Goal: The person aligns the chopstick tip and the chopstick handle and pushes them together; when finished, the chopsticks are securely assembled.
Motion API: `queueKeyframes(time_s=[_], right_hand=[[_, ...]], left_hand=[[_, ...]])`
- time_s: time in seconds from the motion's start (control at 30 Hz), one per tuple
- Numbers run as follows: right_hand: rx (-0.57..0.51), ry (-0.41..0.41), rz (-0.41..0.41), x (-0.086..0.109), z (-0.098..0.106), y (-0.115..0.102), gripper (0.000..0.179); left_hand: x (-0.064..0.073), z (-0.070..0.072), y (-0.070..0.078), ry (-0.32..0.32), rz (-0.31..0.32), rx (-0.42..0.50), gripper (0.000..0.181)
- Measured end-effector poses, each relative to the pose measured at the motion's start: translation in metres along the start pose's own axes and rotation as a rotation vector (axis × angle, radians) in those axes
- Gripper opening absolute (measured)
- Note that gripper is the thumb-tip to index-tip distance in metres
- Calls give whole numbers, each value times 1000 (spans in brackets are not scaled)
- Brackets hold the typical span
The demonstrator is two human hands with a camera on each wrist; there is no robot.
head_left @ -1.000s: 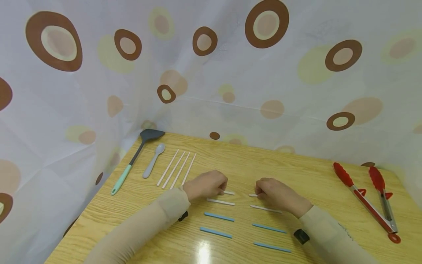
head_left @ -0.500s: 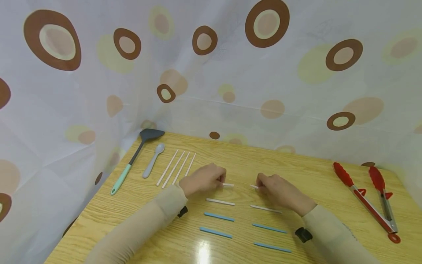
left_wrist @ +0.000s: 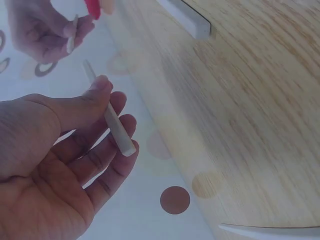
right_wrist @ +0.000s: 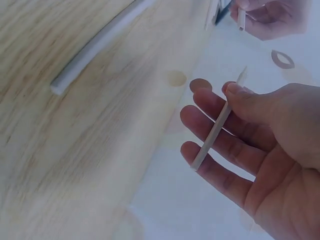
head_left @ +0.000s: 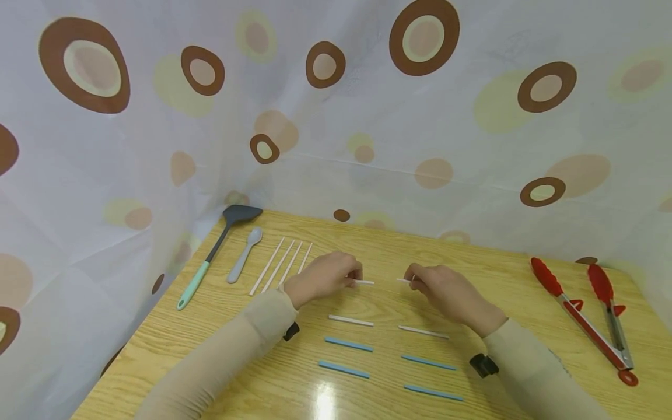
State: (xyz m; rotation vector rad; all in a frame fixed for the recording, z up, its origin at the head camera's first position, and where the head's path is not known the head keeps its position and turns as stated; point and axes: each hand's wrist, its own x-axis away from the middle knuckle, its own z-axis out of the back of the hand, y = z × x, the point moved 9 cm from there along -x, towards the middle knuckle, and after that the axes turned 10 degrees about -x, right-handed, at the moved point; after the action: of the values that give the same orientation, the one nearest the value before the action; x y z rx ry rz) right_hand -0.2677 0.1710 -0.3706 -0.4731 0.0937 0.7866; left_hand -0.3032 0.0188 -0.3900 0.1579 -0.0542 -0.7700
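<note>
In the head view my left hand (head_left: pixel 328 274) pinches a short white stick (head_left: pixel 364 282), its thumb pressing it against the fingers in the left wrist view, where the stick's square end (left_wrist: pixel 128 149) shows. To the right, my right hand (head_left: pixel 446 289) pinches another short white stick (right_wrist: pixel 212 132) between thumb and fingers; this one tapers at its far end in the right wrist view. Both sticks appear raised off the table. Nearer me lie two more white sticks, a left one (head_left: pixel 350 320) and a right one (head_left: pixel 423 332).
Several blue sticks (head_left: pixel 343 370) lie in front on the wooden table (head_left: pixel 472 245). At the left are several long pale sticks (head_left: pixel 275 265), a grey spoon (head_left: pixel 244 256) and a turner (head_left: pixel 202 271) with a mint handle. Red-tipped tongs (head_left: pixel 588 326) lie spread at the right. A patterned curtain hangs behind.
Both hands, each carrying its white stick, have moved up and away from me in the head view, leaving a wider gap to the remaining white sticks. Those on the table have not moved.
</note>
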Motion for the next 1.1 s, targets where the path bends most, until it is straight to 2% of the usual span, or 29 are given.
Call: queueKeyframes(time_s=[0.17,0.43,0.73,1.1], right_hand=[[1,5,24,-2,3,-5,16],[-13,-9,-23,-5,5,-4,19],[-26,-4,-9,-12,6,-12,17],[-6,19,33,-15,3,-15,13]], left_hand=[[1,4,2,40,3,11,6],[0,14,7,117,-8,9,12],[0,17,16,137,-22,-63,17],[0,18,15,173,-23,-34,16]])
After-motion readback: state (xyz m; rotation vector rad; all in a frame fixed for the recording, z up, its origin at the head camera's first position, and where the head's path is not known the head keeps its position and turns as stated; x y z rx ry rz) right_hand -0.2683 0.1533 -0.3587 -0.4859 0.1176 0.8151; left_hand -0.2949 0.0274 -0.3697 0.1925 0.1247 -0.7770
